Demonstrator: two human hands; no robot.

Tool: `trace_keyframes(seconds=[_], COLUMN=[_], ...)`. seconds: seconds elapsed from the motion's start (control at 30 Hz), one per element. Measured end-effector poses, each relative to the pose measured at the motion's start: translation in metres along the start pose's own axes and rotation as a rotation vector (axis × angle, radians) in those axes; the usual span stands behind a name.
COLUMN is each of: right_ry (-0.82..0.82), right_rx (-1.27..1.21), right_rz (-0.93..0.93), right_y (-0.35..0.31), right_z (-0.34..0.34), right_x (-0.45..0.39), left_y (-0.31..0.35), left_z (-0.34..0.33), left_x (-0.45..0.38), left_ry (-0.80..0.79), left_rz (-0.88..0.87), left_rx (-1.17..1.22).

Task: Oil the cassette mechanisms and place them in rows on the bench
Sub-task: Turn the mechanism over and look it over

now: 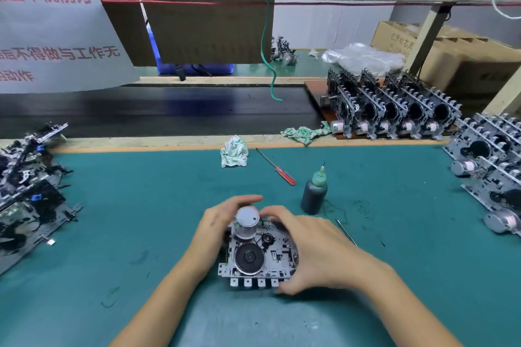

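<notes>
A grey metal cassette mechanism (pixel 258 258) with a black flywheel and an upright silver motor sits in the middle of the green bench mat (pixel 141 220), held between both hands. My left hand (pixel 217 229) grips its left side, fingers curled over the motor's top. My right hand (pixel 313 248) wraps its right side, thumb at the front corner. A dark oil bottle (pixel 313 194) with a green nozzle stands just right of the hands. Several mechanisms stand in rows (pixel 394 110) on a board at the back right.
A heap of mechanisms (pixel 28 191) lies at the left edge, and more mechanisms (pixel 490 177) lie at the right edge. A red-handled screwdriver (pixel 277 167) and crumpled rags (pixel 234 151) lie behind the hands. A thin metal tool (pixel 346 232) lies by my right wrist. A black conveyor belt (pixel 155 110) runs behind the mat.
</notes>
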State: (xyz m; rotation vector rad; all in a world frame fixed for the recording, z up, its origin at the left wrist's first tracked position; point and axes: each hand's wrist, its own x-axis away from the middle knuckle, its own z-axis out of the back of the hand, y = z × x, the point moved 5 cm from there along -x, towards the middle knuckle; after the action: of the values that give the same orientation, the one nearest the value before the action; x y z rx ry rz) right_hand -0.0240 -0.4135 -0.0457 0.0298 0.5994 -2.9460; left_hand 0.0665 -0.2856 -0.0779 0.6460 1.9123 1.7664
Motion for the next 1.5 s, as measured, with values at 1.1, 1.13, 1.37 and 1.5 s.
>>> trace_keyframes(seconds=[1.1,1.13,1.37,1.5], right_ry=[0.603,0.685,0.556,0.268], right_rx=[-0.255,-0.239,-0.07,0.046], right_rz=[-0.058,-0.106,-0.864,-0.825], right_y=[0.013,0.018,0.096,0.102], right_z=[0.006,0.012,0.021,0.006], right_x=[0.017,0.022,0.056,0.053], left_y=[-0.026,-0.028,-0.031,-0.03], left_z=[-0.023,-0.022,-0.017,-0.016], left_x=[0.004,0.002,-0.004,-0.004], left_ry=[-0.428,-0.398,-0.212,-0.209], left_rz=[0.472,0.484,0.554,0.572], left_rx=[0.829,0.822,0.853,0.839])
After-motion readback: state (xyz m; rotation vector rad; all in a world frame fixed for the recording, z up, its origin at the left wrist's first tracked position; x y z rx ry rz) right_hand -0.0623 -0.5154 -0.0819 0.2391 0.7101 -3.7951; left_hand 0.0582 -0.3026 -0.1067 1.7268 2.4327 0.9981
